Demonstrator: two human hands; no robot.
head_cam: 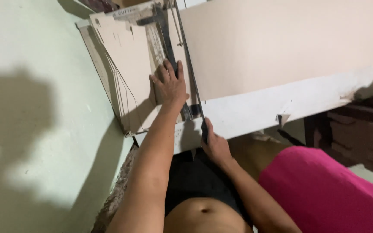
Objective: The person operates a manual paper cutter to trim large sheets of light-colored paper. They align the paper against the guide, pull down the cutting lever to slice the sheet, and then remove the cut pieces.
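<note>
Currently left hand pressed flat, fingers spread, on card beside cutter blade arm; right hand fingers wrapped round its handle. Risk: left fingertips near blade edge get nicked; card slips, crooked cut.

A flat paper cutter is lying on the white table's near corner, its long dark blade arm lowered along the edge. Pale beige card sheets are resting flat on its board, overhanging leftward.

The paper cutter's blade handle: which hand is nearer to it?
Right. The right hand grips the dark handle at the cutter's near end; the left hand lies flat on the beige sheets, farther up.
</note>
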